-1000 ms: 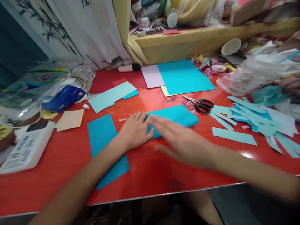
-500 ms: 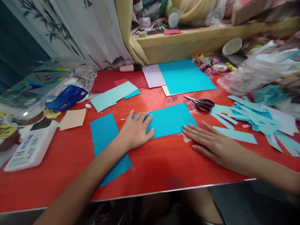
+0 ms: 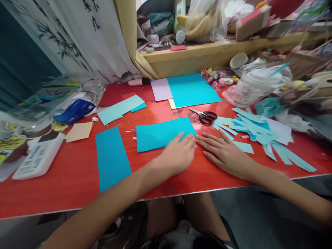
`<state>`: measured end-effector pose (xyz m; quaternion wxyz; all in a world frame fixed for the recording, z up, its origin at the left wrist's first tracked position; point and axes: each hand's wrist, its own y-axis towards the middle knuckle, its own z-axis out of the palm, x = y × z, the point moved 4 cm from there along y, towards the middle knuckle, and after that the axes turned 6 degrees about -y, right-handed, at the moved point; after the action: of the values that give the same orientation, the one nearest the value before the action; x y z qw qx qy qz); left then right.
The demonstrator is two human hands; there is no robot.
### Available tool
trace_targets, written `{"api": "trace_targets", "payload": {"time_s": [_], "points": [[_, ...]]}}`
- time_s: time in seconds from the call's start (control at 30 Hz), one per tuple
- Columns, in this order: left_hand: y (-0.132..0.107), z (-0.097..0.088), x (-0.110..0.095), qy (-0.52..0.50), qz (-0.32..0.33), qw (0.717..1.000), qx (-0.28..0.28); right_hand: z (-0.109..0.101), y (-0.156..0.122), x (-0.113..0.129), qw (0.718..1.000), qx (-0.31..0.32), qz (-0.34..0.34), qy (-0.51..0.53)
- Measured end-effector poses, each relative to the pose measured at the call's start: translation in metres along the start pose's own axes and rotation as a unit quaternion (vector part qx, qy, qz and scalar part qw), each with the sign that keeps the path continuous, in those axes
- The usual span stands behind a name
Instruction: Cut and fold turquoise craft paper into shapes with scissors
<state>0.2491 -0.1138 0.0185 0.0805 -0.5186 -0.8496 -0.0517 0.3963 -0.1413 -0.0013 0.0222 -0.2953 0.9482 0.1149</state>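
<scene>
A bright blue sheet of paper (image 3: 160,133), apparently folded, lies on the red table in front of me. My left hand (image 3: 183,152) is at its front right corner, fingers curled together and pressing on the paper; the thumb's contact is partly hidden. Close beside it, my right hand (image 3: 223,154) rests flat with fingers stretched out, the fingertips at the sheet's right corner. A second blue piece of paper (image 3: 111,155) lies to the left, its lower end behind my left forearm. Beyond my right hand are scissors (image 3: 206,117) with black handles, blades slightly apart.
Cut light-blue paper strips (image 3: 254,131) are piled at the right. Behind lie a large blue sheet (image 3: 193,90), a lilac sheet (image 3: 161,90) and a pale blue strip (image 3: 120,109). A white bottle (image 3: 38,155) and a blue packet (image 3: 75,110) are at the left. The table edge (image 3: 181,194) runs close to me.
My left hand has moved right across the blue paper, from its left end to the right corner, and its spread fingers have curled. My right hand stays flat near that corner. The view has shifted.
</scene>
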Motion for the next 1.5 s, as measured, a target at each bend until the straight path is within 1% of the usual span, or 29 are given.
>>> {"api": "trace_targets", "payload": {"time_s": [0.07, 0.13, 0.2, 0.3, 0.4, 0.5, 0.63, 0.8, 0.97, 1.17, 1.37, 1.5], "points": [[0.009, 0.0, -0.015, 0.018, -0.005, 0.999, -0.031, 0.0, 0.0, 0.0, 1.0, -0.003, -0.006, -0.014], [0.007, 0.003, -0.018, 0.023, -0.024, 0.997, -0.064, -0.001, 0.0, 0.0, 1.0, -0.002, -0.011, -0.024], [-0.005, 0.007, -0.012, 0.008, -0.05, 0.995, -0.089, -0.001, 0.0, 0.0, 0.999, -0.001, -0.012, -0.03], [-0.034, 0.01, 0.002, -0.027, -0.103, 0.989, -0.107, 0.0, -0.001, -0.001, 0.999, 0.001, -0.011, -0.036], [-0.063, 0.009, 0.012, -0.052, -0.147, 0.981, -0.113, 0.004, -0.003, -0.001, 0.999, 0.005, -0.012, -0.033], [-0.086, 0.007, 0.019, -0.053, -0.169, 0.978, -0.113, 0.006, -0.003, -0.001, 1.0, 0.005, -0.008, -0.027], [-0.109, 0.006, 0.027, -0.037, -0.185, 0.976, -0.112, 0.005, -0.003, 0.0, 0.999, 0.008, -0.007, -0.031], [-0.13, 0.005, 0.038, -0.029, -0.193, 0.977, -0.092, 0.004, -0.003, 0.0, 0.999, 0.009, 0.005, -0.051], [-0.141, 0.006, 0.042, -0.029, -0.197, 0.977, -0.079, 0.003, -0.004, 0.004, 0.998, -0.009, 0.015, -0.067], [-0.143, 0.007, 0.04, -0.028, -0.218, 0.973, -0.071, -0.003, -0.002, 0.009, 0.996, -0.033, 0.02, -0.082], [-0.151, 0.012, 0.038, -0.025, -0.23, 0.972, -0.041, -0.004, -0.002, 0.011, 0.995, -0.046, 0.03, -0.083], [-0.155, 0.01, 0.037, -0.014, -0.225, 0.974, -0.034, -0.004, -0.003, 0.011, 0.996, -0.052, 0.032, -0.073]]}}
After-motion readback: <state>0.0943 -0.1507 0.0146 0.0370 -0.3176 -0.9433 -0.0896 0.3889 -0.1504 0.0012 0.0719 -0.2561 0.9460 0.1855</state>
